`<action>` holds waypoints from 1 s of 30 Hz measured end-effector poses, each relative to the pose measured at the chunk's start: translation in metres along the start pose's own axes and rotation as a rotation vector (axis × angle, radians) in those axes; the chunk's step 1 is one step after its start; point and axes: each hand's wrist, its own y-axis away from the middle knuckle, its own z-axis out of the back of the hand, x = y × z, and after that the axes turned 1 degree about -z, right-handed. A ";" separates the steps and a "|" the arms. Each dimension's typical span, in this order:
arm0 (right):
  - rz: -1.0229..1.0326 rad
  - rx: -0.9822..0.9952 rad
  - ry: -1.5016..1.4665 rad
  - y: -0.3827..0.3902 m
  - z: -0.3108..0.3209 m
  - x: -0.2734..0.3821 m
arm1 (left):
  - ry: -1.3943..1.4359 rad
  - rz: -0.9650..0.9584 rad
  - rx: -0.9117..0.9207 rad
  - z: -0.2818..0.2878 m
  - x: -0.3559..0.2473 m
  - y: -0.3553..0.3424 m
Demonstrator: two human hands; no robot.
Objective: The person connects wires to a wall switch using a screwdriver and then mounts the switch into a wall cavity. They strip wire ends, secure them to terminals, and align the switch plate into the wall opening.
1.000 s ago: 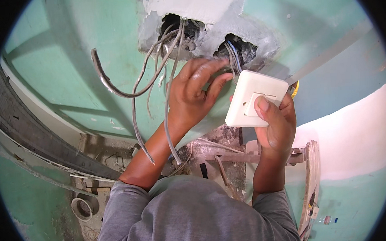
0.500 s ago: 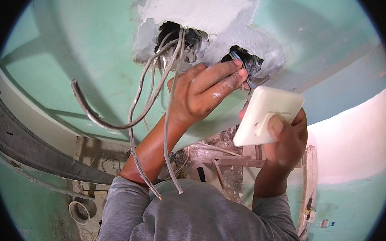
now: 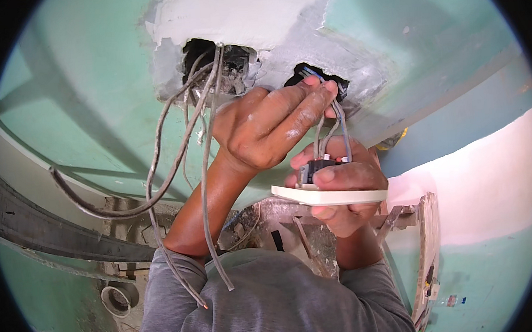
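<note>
My left hand (image 3: 263, 127) pinches the wires (image 3: 337, 117) where they leave the right-hand wall hole (image 3: 337, 85). These grey and blue wires run down into the dark back of a light switch (image 3: 331, 196). My right hand (image 3: 352, 176) grips that switch, its cream faceplate turned downward and its back with small terminals facing up. The thumb and fingers close round the switch body and plate. From the larger left-hand hole (image 3: 231, 68) hang several loose grey cables (image 3: 157, 153), passing in front of and beside my left forearm. One cable end shows bare copper.
Rough white plaster surrounds both holes in the green wall (image 3: 88, 97). Below are a dark curved rail (image 3: 58, 222) at left, a white round pail or pipe end (image 3: 118, 299), and a wooden plank (image 3: 425, 248) at right. A small bottle (image 3: 450, 301) lies beyond it.
My right hand has tipped the switch so its plate faces down and its wired back shows. The view has shifted, putting the holes farther left. My left hand stays at the wires.
</note>
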 end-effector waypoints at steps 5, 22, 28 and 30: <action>0.130 -0.025 -0.034 -0.002 -0.003 -0.020 | 0.033 -0.018 0.032 0.000 0.004 -0.010; -0.354 -0.293 -0.369 0.012 0.009 0.012 | 0.104 -0.052 0.314 0.020 0.009 -0.003; -0.464 -0.335 -0.444 -0.012 0.024 0.005 | -0.010 -0.040 0.288 0.022 0.010 0.010; -0.466 -0.328 -0.431 -0.007 0.023 0.006 | -0.006 -0.019 0.307 0.024 0.008 0.011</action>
